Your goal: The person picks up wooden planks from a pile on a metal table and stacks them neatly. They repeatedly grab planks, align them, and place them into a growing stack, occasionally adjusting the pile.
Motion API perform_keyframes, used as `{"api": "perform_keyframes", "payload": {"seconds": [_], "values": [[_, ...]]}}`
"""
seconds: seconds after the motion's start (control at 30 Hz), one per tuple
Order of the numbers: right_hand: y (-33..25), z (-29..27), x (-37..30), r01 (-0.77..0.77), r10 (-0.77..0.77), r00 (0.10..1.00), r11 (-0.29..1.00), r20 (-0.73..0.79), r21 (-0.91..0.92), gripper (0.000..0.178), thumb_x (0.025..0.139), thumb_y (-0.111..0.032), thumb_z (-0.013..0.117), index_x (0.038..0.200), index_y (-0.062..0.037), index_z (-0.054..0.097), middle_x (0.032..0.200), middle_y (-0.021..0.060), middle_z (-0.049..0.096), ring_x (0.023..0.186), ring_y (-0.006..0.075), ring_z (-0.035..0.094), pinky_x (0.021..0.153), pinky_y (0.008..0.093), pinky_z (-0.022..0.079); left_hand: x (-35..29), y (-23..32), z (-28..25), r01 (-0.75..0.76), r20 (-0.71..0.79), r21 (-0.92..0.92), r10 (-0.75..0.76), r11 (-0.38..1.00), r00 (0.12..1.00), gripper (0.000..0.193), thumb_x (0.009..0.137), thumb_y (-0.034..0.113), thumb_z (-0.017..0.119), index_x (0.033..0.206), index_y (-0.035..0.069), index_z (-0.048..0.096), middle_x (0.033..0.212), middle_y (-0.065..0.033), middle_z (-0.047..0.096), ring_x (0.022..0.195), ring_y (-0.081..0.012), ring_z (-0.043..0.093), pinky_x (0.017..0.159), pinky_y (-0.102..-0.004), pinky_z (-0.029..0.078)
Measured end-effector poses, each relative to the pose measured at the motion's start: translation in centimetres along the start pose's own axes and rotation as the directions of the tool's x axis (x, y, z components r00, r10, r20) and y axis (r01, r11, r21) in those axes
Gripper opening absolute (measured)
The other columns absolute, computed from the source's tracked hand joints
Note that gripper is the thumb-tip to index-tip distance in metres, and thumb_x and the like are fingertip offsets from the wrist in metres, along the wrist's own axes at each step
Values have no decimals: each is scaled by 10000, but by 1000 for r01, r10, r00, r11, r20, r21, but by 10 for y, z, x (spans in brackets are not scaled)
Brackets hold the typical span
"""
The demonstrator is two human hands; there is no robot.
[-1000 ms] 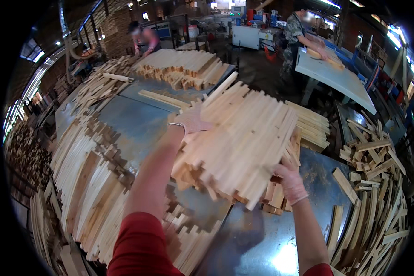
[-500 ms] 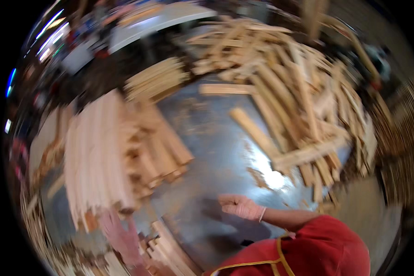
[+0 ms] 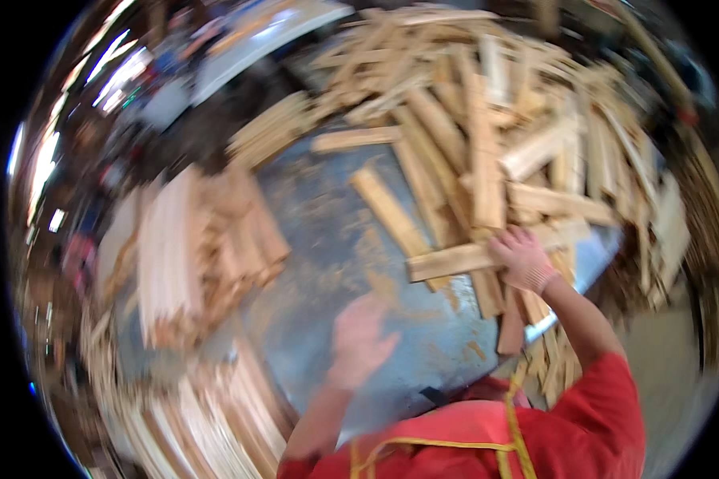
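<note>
My right hand (image 3: 523,259), in a light glove, has its fingers closed over the top of a short wooden board (image 3: 455,260). That board lies crosswise at the near edge of a loose heap of boards (image 3: 487,152). Motion blurs my left hand (image 3: 361,339), which hovers above the metal table (image 3: 311,319) with thumb and fingers apart and nothing in it. Another board (image 3: 398,227) lies slantwise on the tabletop, its near end beside the one under my right hand.
Neatly stacked strips (image 3: 170,255) stand on the left of the table, with more stacked pieces (image 3: 204,423) at the near left. A smaller stack (image 3: 272,128) sits at the far edge. Behind it is a light-topped table (image 3: 256,48). Sawdust (image 3: 383,283) is scattered on the metal.
My right hand has moved right and forward from over the bare metal onto a board. My left hand has come away from the left stacks toward the table's middle. The view has shifted.
</note>
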State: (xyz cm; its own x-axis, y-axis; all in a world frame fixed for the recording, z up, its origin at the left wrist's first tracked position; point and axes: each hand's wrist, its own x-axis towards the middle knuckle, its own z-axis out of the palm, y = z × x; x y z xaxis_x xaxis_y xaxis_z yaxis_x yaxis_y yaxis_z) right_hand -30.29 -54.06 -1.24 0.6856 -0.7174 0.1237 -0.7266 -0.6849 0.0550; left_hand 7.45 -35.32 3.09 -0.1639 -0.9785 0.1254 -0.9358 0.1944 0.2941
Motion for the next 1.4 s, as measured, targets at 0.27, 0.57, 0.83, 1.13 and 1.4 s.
{"api": "perform_keyframes", "payload": {"seconds": [0.27,0.57,0.83,1.13,1.4], "values": [[-77,-54,-4,481,-458,876,855,-154,193,646,710,-209,794,1340,-165,657,1273,99,660,1270,324,587,1213,534,356,22,89,34,436,597,-108,-293,893,747,666,948,488,632,1470,80,570,1179,-200,761,1112,-421,729,929,-542,590],[32,37,79,-117,590,615,-588,523,800,572,993,-267,748,1503,-139,523,1456,88,591,1293,284,613,857,430,607,-180,65,36,748,375,44,-705,662,602,350,987,410,569,1108,148,767,1138,-131,745,1037,-380,729,890,-516,593],[-46,56,89,18,312,819,-853,481,522,380,1071,-196,655,1409,-33,593,1330,96,671,1178,261,666,1002,437,607,-447,-9,74,785,-417,570,-737,243,531,420,918,340,647,1252,91,699,1468,-172,573,1469,-419,409,1192,-570,323],[-347,27,-98,-568,-384,813,-689,437,451,680,844,-162,905,1392,-33,524,1277,101,659,1208,317,669,1065,500,567,-286,14,-11,643,130,-503,-685,578,717,619,935,511,712,1304,15,671,1221,-256,709,1163,-403,678,980,-493,536],[-347,14,-94,-668,-399,715,-147,574,730,516,957,-135,747,1431,-7,589,1071,42,679,881,151,622,802,308,526,-283,3,-13,891,194,-239,-880,386,433,390,948,370,650,1167,64,750,1269,-190,723,1196,-378,682,1014,-479,520]]}}
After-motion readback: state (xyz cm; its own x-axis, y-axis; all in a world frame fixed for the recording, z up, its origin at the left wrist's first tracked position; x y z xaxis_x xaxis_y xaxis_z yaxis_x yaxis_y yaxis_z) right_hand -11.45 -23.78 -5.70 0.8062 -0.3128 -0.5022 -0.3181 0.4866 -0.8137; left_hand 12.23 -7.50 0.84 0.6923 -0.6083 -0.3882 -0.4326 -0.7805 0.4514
